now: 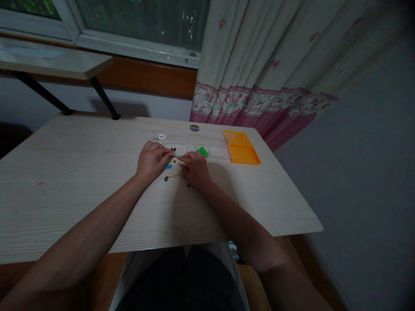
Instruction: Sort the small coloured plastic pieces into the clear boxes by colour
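Note:
My left hand (151, 157) is closed in a pinch at the near edge of a clear compartment tray (220, 152). Just to its right, my right hand (195, 168) has its fingers bent, with the fingertips close to those of the left. Whatever lies between the fingertips is too small to make out. One tray compartment holds a heap of green pieces (202, 150), another some dark brown pieces (173, 149). Below the hands, blue pieces (169, 166) and a small dark, blue and yellow cluster (167, 178) lie on the table.
An orange lid or box (244, 149) lies open at the tray's right end. A round cable hole (194, 128) sits near the back edge of the pale wooden table (81, 185). A raised shelf (55, 62) on black legs stands at back left; a curtain (246, 65) hangs behind.

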`<move>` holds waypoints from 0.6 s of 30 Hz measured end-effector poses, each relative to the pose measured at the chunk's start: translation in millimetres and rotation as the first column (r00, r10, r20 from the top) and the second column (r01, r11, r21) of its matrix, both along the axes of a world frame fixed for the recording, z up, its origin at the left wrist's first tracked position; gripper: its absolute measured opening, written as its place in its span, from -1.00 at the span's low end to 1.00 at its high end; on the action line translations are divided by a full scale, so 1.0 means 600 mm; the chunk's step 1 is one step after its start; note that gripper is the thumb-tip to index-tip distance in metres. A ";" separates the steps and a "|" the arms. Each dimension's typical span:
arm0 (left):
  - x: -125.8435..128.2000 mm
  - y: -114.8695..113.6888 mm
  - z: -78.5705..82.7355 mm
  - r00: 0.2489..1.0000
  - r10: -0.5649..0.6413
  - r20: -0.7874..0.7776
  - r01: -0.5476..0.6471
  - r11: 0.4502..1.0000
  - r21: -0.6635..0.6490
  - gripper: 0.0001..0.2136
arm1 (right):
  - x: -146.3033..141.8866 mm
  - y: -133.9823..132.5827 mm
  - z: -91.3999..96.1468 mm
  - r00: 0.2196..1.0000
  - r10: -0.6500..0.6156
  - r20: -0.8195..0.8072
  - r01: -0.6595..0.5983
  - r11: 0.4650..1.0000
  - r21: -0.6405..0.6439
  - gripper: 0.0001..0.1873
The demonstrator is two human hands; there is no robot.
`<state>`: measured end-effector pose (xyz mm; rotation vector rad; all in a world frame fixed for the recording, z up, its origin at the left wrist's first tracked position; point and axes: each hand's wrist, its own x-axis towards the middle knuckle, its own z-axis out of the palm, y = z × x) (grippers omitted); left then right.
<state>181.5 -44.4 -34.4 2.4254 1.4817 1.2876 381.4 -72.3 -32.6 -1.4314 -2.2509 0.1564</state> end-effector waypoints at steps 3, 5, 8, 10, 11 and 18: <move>-0.002 0.006 -0.003 0.997 0.058 0.051 -0.056 0.998 -0.043 -0.82 | -0.004 -0.008 0.000 0.997 0.040 0.062 -0.042 0.999 0.027 -0.64; -0.004 0.009 -0.006 0.994 0.078 0.080 -0.074 0.996 -0.059 -0.81 | -0.006 -0.010 -0.001 0.995 0.047 0.084 -0.050 0.998 0.035 -0.67; -0.005 0.011 -0.011 0.990 0.101 0.102 -0.096 0.994 -0.053 -0.80 | -0.007 -0.010 0.002 0.995 0.034 0.089 -0.037 0.999 0.033 -0.70; -0.006 0.012 -0.013 0.987 0.114 0.111 -0.109 0.993 -0.045 -0.81 | -0.007 -0.009 0.004 0.997 0.022 0.079 -0.024 0.999 0.029 -0.71; -0.006 0.012 -0.013 0.986 0.121 0.115 -0.116 0.992 -0.044 -0.81 | -0.007 -0.009 0.005 0.997 0.016 0.075 -0.019 0.999 0.030 -0.72; -0.010 0.015 -0.017 0.983 0.146 0.113 -0.141 0.989 -0.052 -0.83 | -0.008 -0.009 0.003 0.995 0.029 0.095 -0.032 0.999 0.036 -0.72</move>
